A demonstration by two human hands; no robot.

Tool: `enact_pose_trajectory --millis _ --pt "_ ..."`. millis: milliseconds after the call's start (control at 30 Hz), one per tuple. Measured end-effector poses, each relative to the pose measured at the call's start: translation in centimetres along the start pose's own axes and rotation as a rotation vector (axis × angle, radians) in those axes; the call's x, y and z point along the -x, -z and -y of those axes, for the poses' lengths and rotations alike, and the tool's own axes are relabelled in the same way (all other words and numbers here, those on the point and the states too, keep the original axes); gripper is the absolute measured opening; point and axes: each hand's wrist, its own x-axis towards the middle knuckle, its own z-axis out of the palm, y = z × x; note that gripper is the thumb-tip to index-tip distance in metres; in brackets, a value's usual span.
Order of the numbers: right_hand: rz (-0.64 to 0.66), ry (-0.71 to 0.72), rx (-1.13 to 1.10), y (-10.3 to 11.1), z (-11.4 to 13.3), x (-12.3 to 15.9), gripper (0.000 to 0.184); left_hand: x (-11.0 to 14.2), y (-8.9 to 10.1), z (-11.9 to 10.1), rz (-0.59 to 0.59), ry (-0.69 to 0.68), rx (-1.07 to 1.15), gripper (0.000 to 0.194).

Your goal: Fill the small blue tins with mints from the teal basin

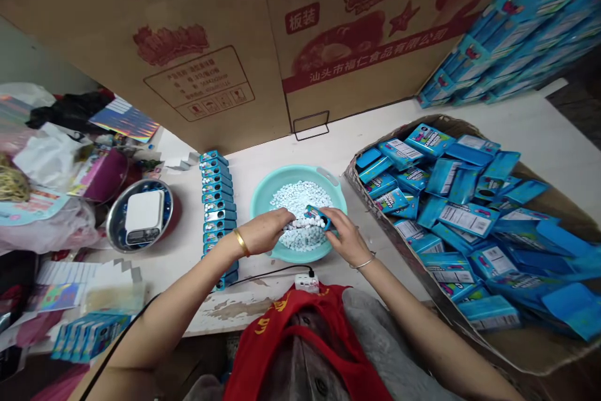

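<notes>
- Reading red print on the cardboard carton [188, 76]: "汕头市福仁食品有限公司", "板装".
- Noting barcode labels on blue packets [469, 219] heaped in a cardboard tray [370, 154].
- Right hand [345, 237] half-closed, gripping a blue case [317, 218] above white mints [298, 201] in a teal basin [277, 181].
- Left hand [263, 231] curled beside the case; hold unclear.
- Worn white table [277, 151] beneath.

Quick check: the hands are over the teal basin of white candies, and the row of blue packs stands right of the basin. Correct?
No: the row of blue packs stands left of the teal basin, as the head view shows. The left hand and right hand are over it.
</notes>
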Motion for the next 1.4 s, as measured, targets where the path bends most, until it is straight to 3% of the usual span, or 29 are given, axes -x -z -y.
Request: enact_pose_trajectory --millis 133,233,333,400,500,567,667,800,1000,1100,1200,1300,1400 --pt "0.017 0.053 0.025 -1.3 0.1 0.0 0.06 -0.8 1.8 -4.0 0.138 0.145 -0.306 0.037" --pt "0.007 0.046 0.01 -1.9 0.1 0.2 0.061 -1.1 2.2 -6.8 0.096 0.172 -0.414 0.042" --pt "-0.013 0.025 0.006 -1.9 -0.1 0.2 0.06 -1.0 2.1 -7.3 0.025 0.142 -0.419 0.035" --pt "-0.024 0.006 0.019 -1.6 -0.3 0.2 0.058 -1.1 1.6 -5.5 -0.019 0.145 -0.387 0.031" --pt "-0.066 -0.061 0.025 -0.6 -0.7 0.3 0.051 -2.4 -0.6 -0.3 -0.133 0.243 -0.298 0.034" --pt "-0.119 -0.133 0.009 0.0 -0.9 0.3 0.046 -4.3 -3.3 3.6 -0.185 0.338 -0.238 0.04" --pt "-0.214 -0.205 -0.024 0.6 -1.2 0.4 0.04 -7.7 -8.3 7.5 -0.13 0.37 -0.165 0.04" --pt "-0.257 -0.295 -0.064 0.7 -1.6 0.5 0.04 -10.1 -13.2 8.4 -0.068 0.288 -0.096 0.039" --pt "-0.291 -0.329 -0.128 0.4 -2.3 0.6 0.044 -8.6 -15.9 7.0 0.082 0.114 0.039 0.042" --pt "-0.309 -0.336 -0.171 0.2 -2.6 0.5 0.045 -7.9 -16.1 6.6 0.149 0.049 0.12 0.043" --pt "-0.307 -0.331 -0.177 0.3 -2.7 0.5 0.046 -6.9 -15.1 6.4 0.158 0.003 0.247 0.043" --pt "-0.297 -0.297 -0.122 0.9 -2.5 0.5 0.043 -5.4 -12.6 6.1 0.104 -0.034 0.412 0.042" --pt "-0.263 -0.242 -0.048 1.4 -1.9 0.4 0.039 -3.5 -9.0 5.4 0.016 -0.074 0.44 0.036"
